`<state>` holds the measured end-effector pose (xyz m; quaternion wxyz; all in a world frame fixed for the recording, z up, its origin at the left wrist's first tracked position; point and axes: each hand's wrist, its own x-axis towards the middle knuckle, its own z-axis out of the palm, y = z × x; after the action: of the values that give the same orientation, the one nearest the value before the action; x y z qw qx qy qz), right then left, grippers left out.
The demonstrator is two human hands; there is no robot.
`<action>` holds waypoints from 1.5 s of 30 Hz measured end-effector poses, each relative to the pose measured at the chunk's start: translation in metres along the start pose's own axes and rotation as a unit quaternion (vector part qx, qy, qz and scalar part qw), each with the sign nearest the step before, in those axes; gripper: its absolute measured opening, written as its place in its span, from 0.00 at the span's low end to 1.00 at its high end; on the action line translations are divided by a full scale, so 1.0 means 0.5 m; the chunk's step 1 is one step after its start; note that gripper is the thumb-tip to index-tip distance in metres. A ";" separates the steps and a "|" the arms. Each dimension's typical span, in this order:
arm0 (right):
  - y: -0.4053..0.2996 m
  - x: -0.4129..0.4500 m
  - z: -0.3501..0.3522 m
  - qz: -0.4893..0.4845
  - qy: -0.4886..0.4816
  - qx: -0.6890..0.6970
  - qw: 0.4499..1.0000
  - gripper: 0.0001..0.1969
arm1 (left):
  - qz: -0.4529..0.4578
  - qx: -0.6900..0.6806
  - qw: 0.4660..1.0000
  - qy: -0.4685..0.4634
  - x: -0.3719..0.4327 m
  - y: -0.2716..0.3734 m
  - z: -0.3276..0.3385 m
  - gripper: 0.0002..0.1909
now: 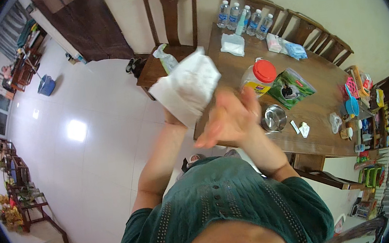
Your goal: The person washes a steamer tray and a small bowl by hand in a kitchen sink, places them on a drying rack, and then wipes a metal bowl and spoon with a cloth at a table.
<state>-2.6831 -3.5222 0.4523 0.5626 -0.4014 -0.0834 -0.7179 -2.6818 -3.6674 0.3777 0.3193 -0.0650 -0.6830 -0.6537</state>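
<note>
A crumpled white sheet, paper or cloth, is held up in front of me, off the table's left edge. Behind its lower edge is my left hand, mostly hidden, gripping the sheet. My right hand is blurred, with its fingers apart beside the sheet and nothing seen in it. On the wooden table, just right of that hand, stand a clear plastic jar with a red lid, a green printed pouch and a round stainless steel pot.
Several water bottles, a folded white pad and tissue packs lie towards the table's back. A wooden chair holds a green-white wrapper. A blue bucket stands on the floor; a person is far left.
</note>
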 end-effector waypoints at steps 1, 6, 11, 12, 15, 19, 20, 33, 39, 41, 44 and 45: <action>0.026 0.027 -0.050 -0.034 -0.019 0.103 0.994 0.31 | -0.070 -0.209 0.975 0.003 -0.016 -0.005 0.011 0.13; 0.145 0.148 -0.089 -0.070 0.152 0.188 0.968 0.26 | -0.141 -0.438 0.888 -0.001 -0.091 -0.002 -0.037 0.16; 0.172 0.201 -0.065 -0.096 0.111 0.221 0.964 0.27 | -0.156 -0.453 0.878 -0.024 -0.152 -0.013 -0.058 0.19; 0.177 0.217 -0.063 -0.104 0.111 0.243 0.958 0.27 | -0.154 -0.445 0.882 -0.028 -0.162 -0.013 -0.068 0.19; 0.190 0.241 -0.090 -0.051 0.077 0.233 0.968 0.26 | -0.195 -0.470 0.861 -0.005 -0.208 0.035 -0.104 0.20; 0.222 0.263 -0.132 -0.178 0.152 -0.567 0.789 0.20 | -0.198 -0.500 0.832 0.138 -0.192 0.102 -0.149 0.17; 0.228 0.257 -0.144 -0.172 0.127 -0.862 0.460 0.18 | -0.186 -0.500 0.824 0.191 -0.182 0.105 -0.159 0.16; 0.287 0.196 -0.191 0.027 0.015 -0.896 0.443 0.32 | -0.154 -0.547 0.811 0.139 -0.176 -0.023 -0.274 0.13; 0.323 0.160 -0.197 0.115 0.058 -0.667 0.734 0.50 | -0.074 -0.594 0.792 0.115 -0.195 -0.055 -0.296 0.12; 0.319 0.160 -0.194 0.161 0.056 -0.601 0.781 0.52 | -0.085 -0.577 0.787 0.201 -0.196 -0.062 -0.295 0.13; 0.299 0.134 -0.212 0.166 0.094 -0.419 0.888 0.49 | -0.165 -0.335 0.856 0.358 -0.204 -0.070 -0.296 0.16; 0.283 0.136 -0.194 0.130 0.112 -0.422 0.890 0.44 | -0.124 -0.275 0.907 0.293 -0.209 -0.100 -0.326 0.15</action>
<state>-2.6089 -3.6778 0.3865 0.4341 -0.5255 0.3442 -0.6457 -2.5676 -3.7921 0.2709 0.3908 0.1301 -0.3547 -0.8394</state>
